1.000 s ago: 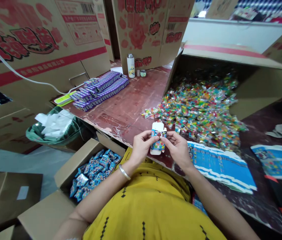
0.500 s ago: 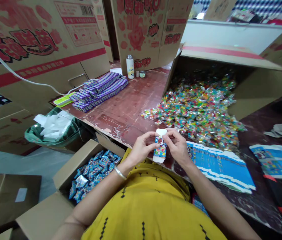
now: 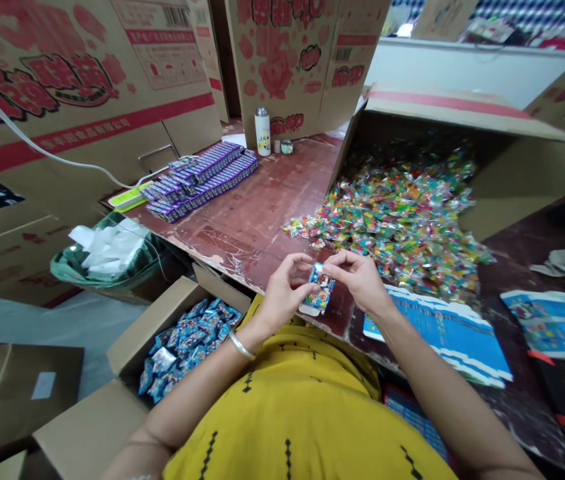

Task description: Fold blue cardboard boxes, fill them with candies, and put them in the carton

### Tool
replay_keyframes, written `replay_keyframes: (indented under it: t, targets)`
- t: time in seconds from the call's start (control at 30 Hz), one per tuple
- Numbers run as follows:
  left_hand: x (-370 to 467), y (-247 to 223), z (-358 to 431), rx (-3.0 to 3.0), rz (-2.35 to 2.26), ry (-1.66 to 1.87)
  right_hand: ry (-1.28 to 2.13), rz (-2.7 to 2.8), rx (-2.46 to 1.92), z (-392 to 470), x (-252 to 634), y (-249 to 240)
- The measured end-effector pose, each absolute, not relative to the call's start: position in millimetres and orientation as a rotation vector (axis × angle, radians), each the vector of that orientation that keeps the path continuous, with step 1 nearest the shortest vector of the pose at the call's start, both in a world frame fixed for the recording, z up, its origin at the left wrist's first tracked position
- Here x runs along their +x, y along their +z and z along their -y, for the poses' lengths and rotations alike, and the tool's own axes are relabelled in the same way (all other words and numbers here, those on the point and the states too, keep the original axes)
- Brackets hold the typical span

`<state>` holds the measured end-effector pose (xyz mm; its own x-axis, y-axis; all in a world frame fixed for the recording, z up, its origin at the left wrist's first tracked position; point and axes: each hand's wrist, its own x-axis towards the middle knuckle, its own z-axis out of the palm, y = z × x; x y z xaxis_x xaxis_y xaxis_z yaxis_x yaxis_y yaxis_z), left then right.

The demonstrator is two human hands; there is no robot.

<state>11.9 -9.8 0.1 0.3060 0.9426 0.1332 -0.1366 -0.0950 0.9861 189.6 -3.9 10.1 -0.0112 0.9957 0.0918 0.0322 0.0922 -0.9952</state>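
A small blue printed box is held between my two hands over the table's front edge, its lower flap sticking out. My left hand grips its left side with thumb and fingers. The fingers of my right hand pinch its top end, where the flap looks folded down. Right of my hands lie flat blue cartons in an overlapping row. Behind them, wrapped colourful candies spill from a large cardboard box lying on its side. Blue packets fill an open carton below on the left.
Rows of purple boxes stand on the red table at the back left, near a white bottle and small jars. A green bag with white paper hangs left. More flat cartons lie far right.
The box's white top flap, upright before, is now folded down under my right fingers. The box has tilted slightly, and my right hand has moved a little to the right.
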Motion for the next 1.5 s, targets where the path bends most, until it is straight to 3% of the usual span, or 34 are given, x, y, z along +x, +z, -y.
replay_keyframes:
  t: [0.13, 0.3, 0.5, 0.7, 0.8, 1.03, 1.27, 1.5]
  targets:
    - [11.7, 1.0, 10.0, 1.329, -0.792, 1.065, 1.102, 1.308, -1.18, -0.2, 192.8, 14.0]
    - [10.9, -1.5, 9.2, 1.309, -0.782, 1.04, 0.804, 1.52, -1.235, 16.2, 184.0, 16.0]
    - [4.9, -6.6, 7.1, 1.242, -0.831, 1.049, 0.802, 1.734, -1.24, 25.5, 196.8, 10.5]
    - [-8.1, -15.8, -11.1, 1.069, -1.011, 1.082, 0.072, 1.907, -2.076, -15.4, 253.9, -15.3]
    - [-10.2, -19.5, -13.0, 0.932, -1.019, 1.064, -0.079, 2.021, -2.252, -23.6, 260.9, -30.1]
    - [-7.9, -27.6, -11.4, 0.955, -0.913, 0.908, -0.064, 2.111, -2.217, -23.1, 270.6, -29.6]
    - [-4.1, -31.0, -11.1, 1.036, -0.905, 0.838, 0.038, 2.403, -1.904, -39.9, 284.9, -15.8]
    - [-3.9, -36.4, -11.2, 1.401, -1.0, 0.873, 0.208, 2.232, -1.529, -32.3, 268.3, 16.3]
